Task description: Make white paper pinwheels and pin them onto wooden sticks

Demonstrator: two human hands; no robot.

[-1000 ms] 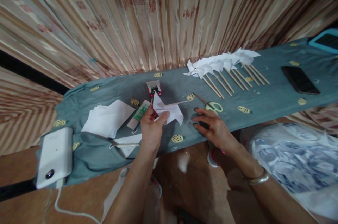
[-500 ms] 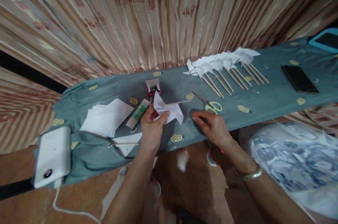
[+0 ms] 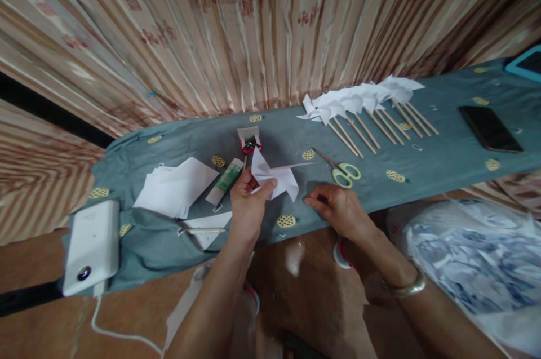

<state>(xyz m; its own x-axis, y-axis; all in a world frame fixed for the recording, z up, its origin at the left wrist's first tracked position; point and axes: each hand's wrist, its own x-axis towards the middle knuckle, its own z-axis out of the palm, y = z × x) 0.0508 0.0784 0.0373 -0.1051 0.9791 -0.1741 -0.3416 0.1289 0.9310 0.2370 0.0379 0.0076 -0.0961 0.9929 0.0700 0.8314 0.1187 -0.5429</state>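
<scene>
My left hand (image 3: 249, 198) grips a white paper pinwheel (image 3: 281, 181), its thumb pressed on the folded paper. To the right of it, above the cloth's front edge, my right hand (image 3: 336, 207) has its fingers drawn together; whatever they hold, if anything, is too small to make out. Green-handled scissors (image 3: 344, 173) lie just beyond the right hand. Behind the pinwheel stands a small open red box (image 3: 250, 142) with dark little pieces inside. A green and white tube (image 3: 226, 181) rests beside my left hand.
Several finished pinwheels on wooden sticks (image 3: 372, 105) lie in a row at the back. White paper sheets (image 3: 173, 187), a pencil-like stick (image 3: 205, 230) and a white power bank (image 3: 93, 246) are on the left. A black phone (image 3: 490, 128) lies right; a bulging plastic bag (image 3: 465, 257) stands below.
My right hand has shifted slightly toward the table's front edge, its fingers curled closer together. The left hand keeps its hold on the pinwheel. The whole view has shifted a little.
</scene>
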